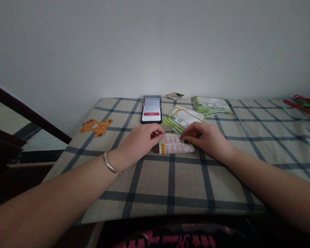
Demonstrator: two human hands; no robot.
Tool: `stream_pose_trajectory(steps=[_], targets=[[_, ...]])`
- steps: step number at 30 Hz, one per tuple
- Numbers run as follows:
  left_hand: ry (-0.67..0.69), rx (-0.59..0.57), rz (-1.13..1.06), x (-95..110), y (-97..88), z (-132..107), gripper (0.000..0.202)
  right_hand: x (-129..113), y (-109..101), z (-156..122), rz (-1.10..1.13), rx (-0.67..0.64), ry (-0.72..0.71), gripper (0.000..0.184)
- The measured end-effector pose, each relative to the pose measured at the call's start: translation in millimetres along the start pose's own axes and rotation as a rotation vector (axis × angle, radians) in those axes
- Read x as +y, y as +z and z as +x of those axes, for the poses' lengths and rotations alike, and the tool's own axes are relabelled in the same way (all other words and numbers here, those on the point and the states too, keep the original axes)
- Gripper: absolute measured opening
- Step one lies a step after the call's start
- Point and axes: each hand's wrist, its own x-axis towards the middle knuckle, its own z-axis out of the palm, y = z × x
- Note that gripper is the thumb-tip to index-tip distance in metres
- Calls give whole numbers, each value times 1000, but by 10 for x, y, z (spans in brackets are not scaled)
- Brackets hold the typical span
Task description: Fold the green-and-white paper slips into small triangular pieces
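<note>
A printed paper flyer [174, 144], white with orange blocks of text and a yellow strip at its left end, is bent over between my hands, just above the checked cloth. My left hand [144, 137] pinches its upper left corner between thumb and fingers. At its upper right, my right hand [205, 137] is closed on the edge, where a small colourful part of the paper shows by the fingertips. Right behind the paper lie several loose green and white flyers [184, 118], fanned over each other.
A phone [151, 112] with a lit screen lies behind my left hand. Near the wall are a small folded paper piece [175, 95] and a stack of flyers [212, 104]. A bear cutout [96, 127] lies at left; red and green items [306, 106] lie far right on the checked tablecloth [155, 179].
</note>
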Motion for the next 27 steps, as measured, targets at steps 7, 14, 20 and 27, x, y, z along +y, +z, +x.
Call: stream_pose_trajectory(steps=[7, 14, 20, 27], targets=[[56, 41, 236, -18, 20, 18, 5, -15, 19, 21, -112, -16, -52, 5], [67, -3, 243, -7, 19, 23, 5, -43, 13, 35, -182, -45, -88, 6], [54, -35, 245, -6, 16, 40, 6, -54, 13, 44, -236, -55, -34, 5], [64, -46, 251, 4, 11, 43, 6, -37, 8, 63, -243, -50, -36, 8]])
